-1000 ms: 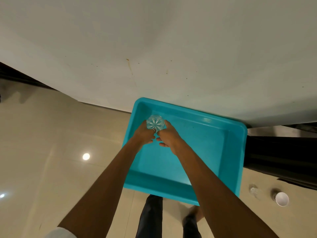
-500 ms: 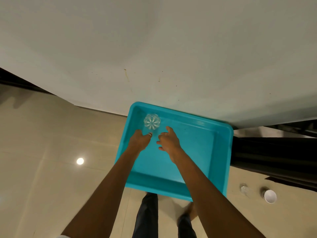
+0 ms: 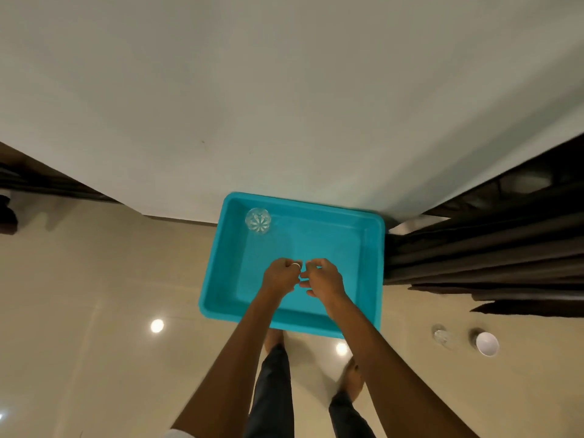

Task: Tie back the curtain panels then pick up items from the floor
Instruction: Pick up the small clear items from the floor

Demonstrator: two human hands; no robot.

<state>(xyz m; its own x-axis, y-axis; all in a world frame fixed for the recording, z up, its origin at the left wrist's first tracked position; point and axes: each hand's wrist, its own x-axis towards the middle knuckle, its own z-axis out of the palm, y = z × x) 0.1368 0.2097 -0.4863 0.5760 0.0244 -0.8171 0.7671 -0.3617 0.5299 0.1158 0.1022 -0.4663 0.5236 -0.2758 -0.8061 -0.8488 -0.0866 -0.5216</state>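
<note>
Now both grips are hanging empty, fingers loosely curled: left hand (image 3: 279,276), right hand (image 3: 324,279), over the tray (image 3: 373,263). Next pick, prob.: glass (image 3: 440,335) and cup (image 3: 487,343), right of the grips on the floor; approach from above.

Tray on the floor against the wall, my hands over its middle.

My left hand (image 3: 279,276) and right hand (image 3: 322,278) sit side by side, nearly touching, above the tray (image 3: 373,267). A glass (image 3: 258,220) stands in the tray's far-left corner, ahead and left of my hands. Curtain (image 3: 486,248) hangs just right of the tray. Second glass (image 3: 440,334) and a cup (image 3: 487,343) sit on the floor (image 3: 94,295), right of my hands and nearer me, close together.
</note>
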